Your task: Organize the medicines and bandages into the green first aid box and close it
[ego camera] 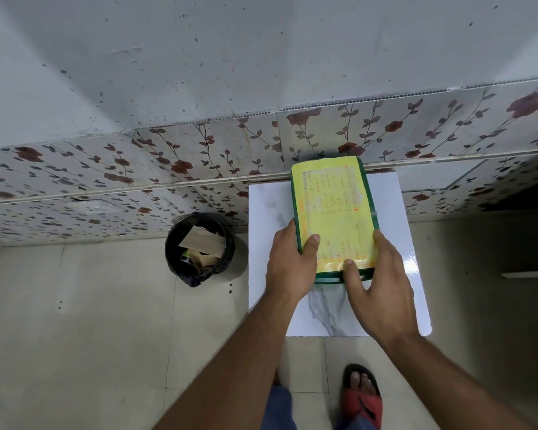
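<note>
One green box (334,218), lid down, lies flat on one white marble-look table (330,308); a yellow sheet with small, unreadable writing covers its top.

Left hand (288,268): thumb (310,248) pressed on the yellow top near the near-left corner, remaining fingers wrapped round the left edge and hidden behind the box side. Grip closed on the box.

Right hand (382,293): thumb (350,271) laid over the near edge onto the yellow sheet, other fingers held together along the right edge near the near-right corner. Also clamped on the box.

Edges: the far end of the box, away from the fingertips, meets or overhangs the table's back edge against the floral wall panel (199,169); cannot tell whether it touches. Green rim shows on left, right and near sides.

Open room: bare tabletop left of the left knuckles, right of the right fingers, and a wide strip below both wrists to the near table edge.

Counts: 1 box, 1 table, 2 hands, 1 black bin (199,248) on the tiled floor, well left of the left hand, holding cardboard scraps. One foot in a red sandal (362,395) below the right forearm. No loose medicines or bandages visible.
</note>
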